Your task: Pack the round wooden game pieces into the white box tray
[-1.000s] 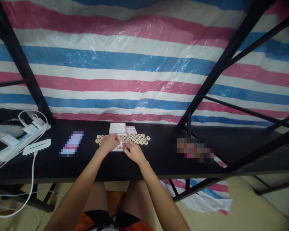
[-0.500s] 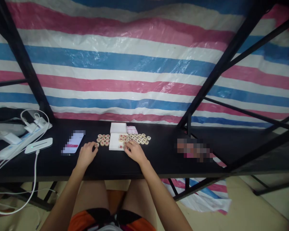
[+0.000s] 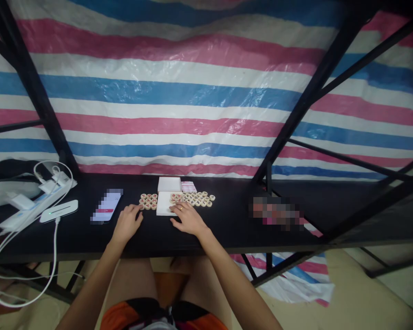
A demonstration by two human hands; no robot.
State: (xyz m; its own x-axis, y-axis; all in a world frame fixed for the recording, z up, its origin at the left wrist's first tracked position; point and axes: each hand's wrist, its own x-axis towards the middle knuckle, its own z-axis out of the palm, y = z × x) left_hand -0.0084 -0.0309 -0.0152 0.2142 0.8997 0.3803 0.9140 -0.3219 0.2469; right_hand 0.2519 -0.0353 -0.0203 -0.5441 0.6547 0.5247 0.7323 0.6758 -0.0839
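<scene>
Round Chinese chess pieces with red characters (image 3: 147, 198) stand in a small block on the black table. My left hand (image 3: 127, 223) lies at the block's lower left corner, fingertips at the nearest piece and thumb apart. An open white box (image 3: 163, 204) sits right of this block, with a few red-marked pieces (image 3: 175, 197) in its right part. My right hand (image 3: 190, 220) reaches over the box's near right corner, fingers stretched onto the pieces there and thumb spread. Its fingers hide part of the box. Dark-marked chess pieces (image 3: 202, 200) lie beyond it to the right.
A white box lid (image 3: 170, 184) and a pink printed paper (image 3: 189, 186) lie behind the box. Left are a phone (image 3: 108, 206), a white device with a cable (image 3: 59, 211) and a power strip (image 3: 41, 201). Black metal posts (image 3: 289, 137) frame the table (image 3: 234, 229).
My left fingers have straightened from their curl around the corner piece, which now sits in line with the block. My right hand has shifted left over the box, covering a red-marked piece.
</scene>
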